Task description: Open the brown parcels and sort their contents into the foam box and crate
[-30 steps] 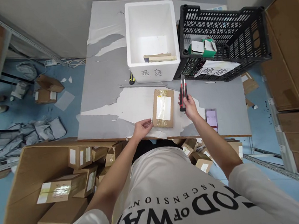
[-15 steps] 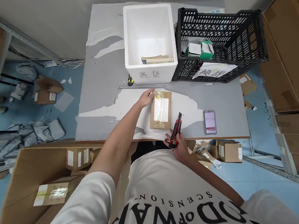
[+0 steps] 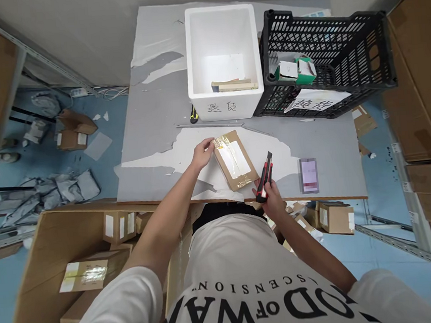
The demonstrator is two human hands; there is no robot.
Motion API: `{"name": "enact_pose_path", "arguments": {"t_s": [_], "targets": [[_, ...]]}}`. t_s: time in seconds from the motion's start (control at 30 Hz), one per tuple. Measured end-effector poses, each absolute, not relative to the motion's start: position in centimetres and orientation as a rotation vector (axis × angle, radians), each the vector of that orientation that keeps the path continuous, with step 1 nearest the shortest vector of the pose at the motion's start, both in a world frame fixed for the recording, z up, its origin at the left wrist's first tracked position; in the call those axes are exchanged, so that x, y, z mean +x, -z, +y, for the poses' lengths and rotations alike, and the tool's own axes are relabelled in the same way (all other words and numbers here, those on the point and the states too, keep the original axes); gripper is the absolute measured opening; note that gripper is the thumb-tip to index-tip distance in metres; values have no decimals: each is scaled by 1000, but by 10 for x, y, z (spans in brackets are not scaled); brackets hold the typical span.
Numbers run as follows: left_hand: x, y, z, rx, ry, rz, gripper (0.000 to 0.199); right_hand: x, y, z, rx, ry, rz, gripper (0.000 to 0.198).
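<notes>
Near the front edge of the tabletop [image 3: 326, 140], a taped carton [image 3: 235, 160] lay askew.
I had my left hand [image 3: 202, 154] gripping its far-left corner, my right hand [image 3: 272, 199] clasping a knife [image 3: 264, 176] beside its near-right corner; beyond stood a foam box [image 3: 241, 109] and black crate [image 3: 375, 83].

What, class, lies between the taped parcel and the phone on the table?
The right hand, holding a red-and-black box cutter, is between the parcel and the phone; the head view shows this.
</notes>
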State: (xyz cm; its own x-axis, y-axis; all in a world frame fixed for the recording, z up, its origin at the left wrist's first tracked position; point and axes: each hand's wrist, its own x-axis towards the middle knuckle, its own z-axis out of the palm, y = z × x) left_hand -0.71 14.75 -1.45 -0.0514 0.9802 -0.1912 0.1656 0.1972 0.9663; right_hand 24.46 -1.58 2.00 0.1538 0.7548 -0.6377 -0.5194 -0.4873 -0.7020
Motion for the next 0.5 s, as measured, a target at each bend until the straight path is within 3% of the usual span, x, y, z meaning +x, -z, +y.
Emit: {"name": "enact_pose_path", "arguments": {"t_s": [0.5], "targets": [[-44,5,54,1068,-997,1534,37,274,-28,90,-1395,-1540,-694,36]]}}
